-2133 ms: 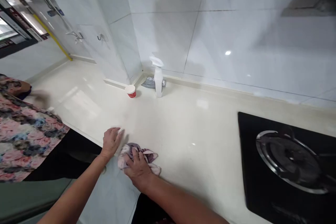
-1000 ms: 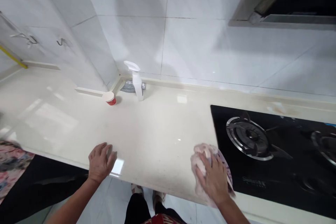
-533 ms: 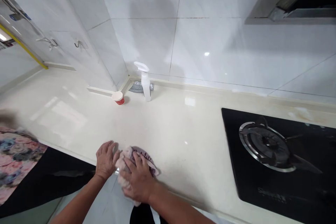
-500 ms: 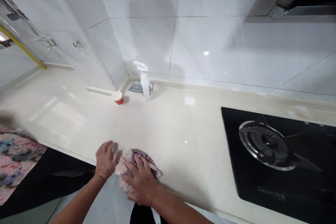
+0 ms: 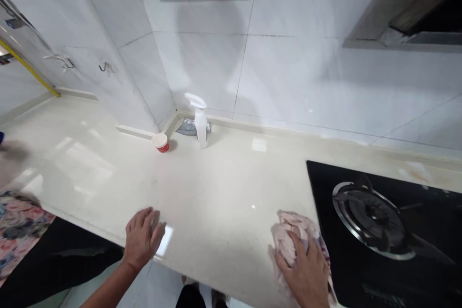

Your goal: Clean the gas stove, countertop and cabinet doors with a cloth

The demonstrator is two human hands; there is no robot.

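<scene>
Two hands work over one pale counter [image 5: 212, 202], and the only cloth [image 5: 287, 243] we see lies directly beneath the fingers of our right hand [image 5: 305, 269]. Those fingers are moderately spread and curve over the bunched fabric, with a lump of it gathered between thumb and fingers, so we judge that they hold it as well as press on it. The cloth's long axis, as far as the folds let us tell, slants from just beyond our right fingertips back toward the wrist, roughly along the side of the black hob [image 5: 323, 183]. That hob begins immediately to the right of these fingers; whether a fold overlaps its glass, we cannot say.

The right hand is plainly the nearer one. From our left hand [image 5: 140, 238] the cloth lies well apart to the right, across a stretch of counter. The left fingers are loosely bent and a little parted, palm down near the counter's front edge, with nothing visible in them; we cannot see under the palm.

Well ahead of the left fingertips, toward the wall, are a red-and-white tub [image 5: 162, 144] and, just right of it, a white spray bottle [image 5: 201, 130] standing upright before a silvery packet [image 5: 186, 127].
</scene>
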